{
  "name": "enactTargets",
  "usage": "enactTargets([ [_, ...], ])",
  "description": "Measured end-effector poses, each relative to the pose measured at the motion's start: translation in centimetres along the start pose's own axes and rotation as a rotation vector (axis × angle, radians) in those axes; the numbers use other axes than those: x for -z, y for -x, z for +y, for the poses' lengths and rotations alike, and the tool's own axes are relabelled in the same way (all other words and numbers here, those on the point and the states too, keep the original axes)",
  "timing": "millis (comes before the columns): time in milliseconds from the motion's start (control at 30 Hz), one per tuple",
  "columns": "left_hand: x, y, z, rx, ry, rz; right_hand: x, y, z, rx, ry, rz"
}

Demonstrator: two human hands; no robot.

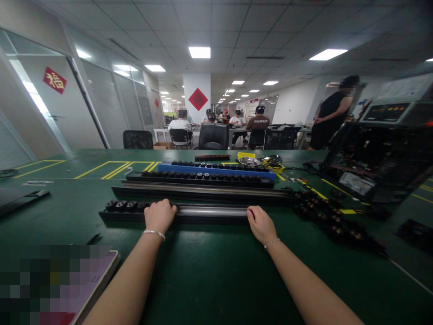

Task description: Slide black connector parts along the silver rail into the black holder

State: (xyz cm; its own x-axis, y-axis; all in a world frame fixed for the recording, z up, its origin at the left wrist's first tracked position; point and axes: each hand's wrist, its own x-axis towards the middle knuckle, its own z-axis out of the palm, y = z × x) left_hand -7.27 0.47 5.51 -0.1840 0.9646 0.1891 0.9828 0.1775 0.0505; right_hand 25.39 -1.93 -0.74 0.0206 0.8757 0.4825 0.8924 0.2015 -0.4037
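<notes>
The nearest long black rail (213,220) lies crosswise on the green table, with a smooth silver strip (211,211) along its middle. Several small black round parts (126,205) sit in a row at its left end. Just right of that row, my left hand (158,215) is closed over the rail, its fingers curled and their tips hidden. My right hand (262,224) grips the same rail's right end, thumb against the strip's end. Behind it lie another black rail with a silver strip (203,188) and a rail filled with black parts (199,176).
A blue rail (219,170) with black parts is farther back. On the right are a dark heap of small parts (328,216) and an open black computer case (365,158). A phone (91,280) lies front left. People sit at far tables; one person (333,110) stands right.
</notes>
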Motion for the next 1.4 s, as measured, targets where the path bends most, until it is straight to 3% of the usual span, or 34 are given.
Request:
enactTargets([
  [267,-0.1,0.2,0.6,-0.038,0.005,0.020,0.2,0.0,-0.1,-0.034,0.023,-0.018],
  [500,-0.5,0.2,0.8,-0.064,0.002,0.055,0.3,0.2,0.1,0.038,0.059,-0.052],
  [767,-0.7,0.1,0.7,-0.072,0.011,0.069,0.1,0.2,-0.1,0.003,0.137,-0.058],
  [1100,-1.3,0.4,1.4,-0.094,0.007,0.117,-0.1,0.1,0.2,-0.073,0.202,0.029],
  [1400,-1.5,0.4,1.4,-0.114,0.018,0.157,0.0,-0.1,0.0,-0.136,0.212,0.005],
])
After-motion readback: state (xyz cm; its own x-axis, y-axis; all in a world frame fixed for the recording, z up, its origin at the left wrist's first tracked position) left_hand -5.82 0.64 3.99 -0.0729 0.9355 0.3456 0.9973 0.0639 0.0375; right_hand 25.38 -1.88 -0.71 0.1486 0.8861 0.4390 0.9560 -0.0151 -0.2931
